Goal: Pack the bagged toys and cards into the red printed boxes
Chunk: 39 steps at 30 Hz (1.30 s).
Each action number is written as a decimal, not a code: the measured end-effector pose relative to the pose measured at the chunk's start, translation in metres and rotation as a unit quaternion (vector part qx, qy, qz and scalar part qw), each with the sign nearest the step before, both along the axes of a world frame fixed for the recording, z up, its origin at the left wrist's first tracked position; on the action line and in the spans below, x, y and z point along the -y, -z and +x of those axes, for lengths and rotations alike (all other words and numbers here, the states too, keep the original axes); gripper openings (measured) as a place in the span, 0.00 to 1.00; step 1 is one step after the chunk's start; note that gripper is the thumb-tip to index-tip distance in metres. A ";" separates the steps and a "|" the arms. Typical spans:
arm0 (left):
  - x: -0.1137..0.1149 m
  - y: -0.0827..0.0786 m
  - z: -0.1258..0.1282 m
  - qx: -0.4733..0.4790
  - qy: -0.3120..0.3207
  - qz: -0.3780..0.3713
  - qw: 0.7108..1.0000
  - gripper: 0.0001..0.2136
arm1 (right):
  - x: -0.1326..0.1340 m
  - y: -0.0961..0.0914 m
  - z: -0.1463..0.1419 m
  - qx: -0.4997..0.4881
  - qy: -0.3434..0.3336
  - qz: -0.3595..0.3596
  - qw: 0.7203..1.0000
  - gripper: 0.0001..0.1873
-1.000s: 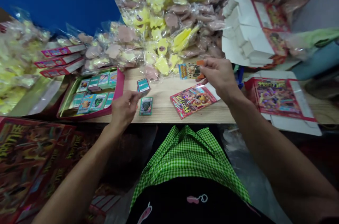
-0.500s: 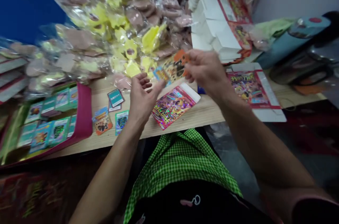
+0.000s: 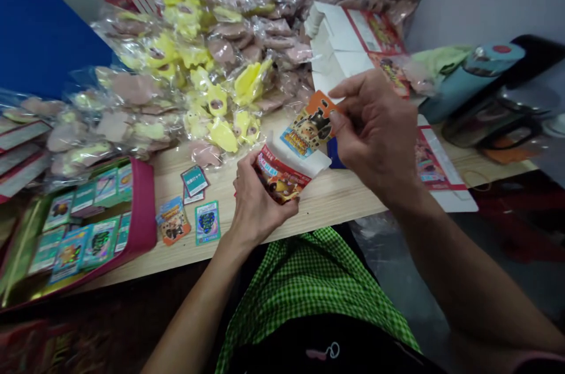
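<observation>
Fingers [image 3: 351, 85] of the right hand [image 3: 377, 141], right of centre in the frame, pinch an orange-and-blue card [image 3: 311, 123] by its upper right edge. The left hand [image 3: 256, 209], near the middle, curls half-open round a red packet [image 3: 285, 181], gripping it, thumb along its lower edge. From where I stand, it's hard to say whether card and packet touch.

Gap: bare surface [image 3: 342, 197] right of left hand [image 3: 256, 209], front edge.
Blocked: bagged pieces [image 3: 223, 51] behind, tin [image 3: 143, 203] left, carton [image 3: 436, 166] right.
</observation>
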<state>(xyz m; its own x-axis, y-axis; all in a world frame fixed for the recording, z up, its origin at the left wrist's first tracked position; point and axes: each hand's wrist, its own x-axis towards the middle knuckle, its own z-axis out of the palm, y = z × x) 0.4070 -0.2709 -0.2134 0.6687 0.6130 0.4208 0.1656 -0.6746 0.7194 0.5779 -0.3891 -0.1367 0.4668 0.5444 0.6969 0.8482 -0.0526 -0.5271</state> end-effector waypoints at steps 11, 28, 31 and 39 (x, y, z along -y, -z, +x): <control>-0.005 0.008 -0.012 0.177 -0.085 0.090 0.977 0.50 | -0.023 -0.027 -0.048 0.298 -0.105 -0.038 0.948 0.10; 0.001 0.017 -0.004 0.170 -0.131 -0.031 0.976 0.56 | -0.027 0.019 -0.038 0.102 -0.172 -0.181 0.963 0.10; -0.006 0.009 -0.009 0.202 -0.069 -0.098 0.972 0.39 | -0.035 0.035 -0.035 0.074 -0.174 -0.126 0.974 0.10; -0.019 -0.006 -0.006 0.327 -0.088 -0.108 0.935 0.13 | -0.047 0.058 -0.037 -0.034 -0.171 0.079 0.982 0.07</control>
<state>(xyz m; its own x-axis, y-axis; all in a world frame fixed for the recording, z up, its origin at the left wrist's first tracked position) 0.4010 -0.2516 -0.2074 0.1928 0.8073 0.5577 -0.2635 -0.5049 0.8220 0.5412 -0.3423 -0.1950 0.3241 0.5646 0.7591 0.7651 0.3155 -0.5613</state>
